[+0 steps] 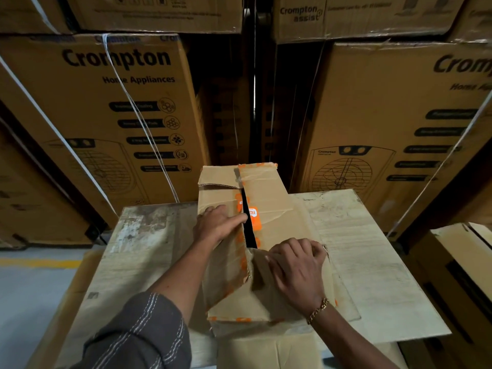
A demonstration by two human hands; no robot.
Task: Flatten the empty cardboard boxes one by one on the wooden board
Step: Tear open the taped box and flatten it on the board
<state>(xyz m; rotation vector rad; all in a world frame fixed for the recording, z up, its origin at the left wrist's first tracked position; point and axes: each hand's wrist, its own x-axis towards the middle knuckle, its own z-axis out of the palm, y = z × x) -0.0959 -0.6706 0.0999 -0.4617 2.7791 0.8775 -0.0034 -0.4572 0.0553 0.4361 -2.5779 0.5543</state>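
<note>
- Far left: stacked cartons (106, 115) printed "Crompton Home Appliances", bound with white straps, above a grey floor (32, 288) crossed by a yellow line.
- Left of centre: worn wooden board (149, 235), scuffed and patchy, under the work.
- Lower left: dark striped sleeve (138, 334), pushed up the forearm.
- Left hand (215, 222): lies flat with fingers straight, presses on the left top flap of the cardboard box (269, 198), fingertips at the dark slit between the flaps.
- Centre: cardboard box sits on the board, partly collapsed and leaning, marked with orange tape and an orange logo sticker beside the slit; far-end flaps stick up towards the stacked cartons.
- Right hand (295, 265): knuckles up, fingers curled over the torn near edge of the right flap, grips it; gold chain bracelet (318, 311) at the wrist.
- Right of the box: pale flattened cardboard sheet (372, 262), creased, spread under and beside the box.
- Behind, at right: more Crompton cartons (386, 115) with a fan drawing.
- Far right: another brown box (458, 251), top flaps open.
</note>
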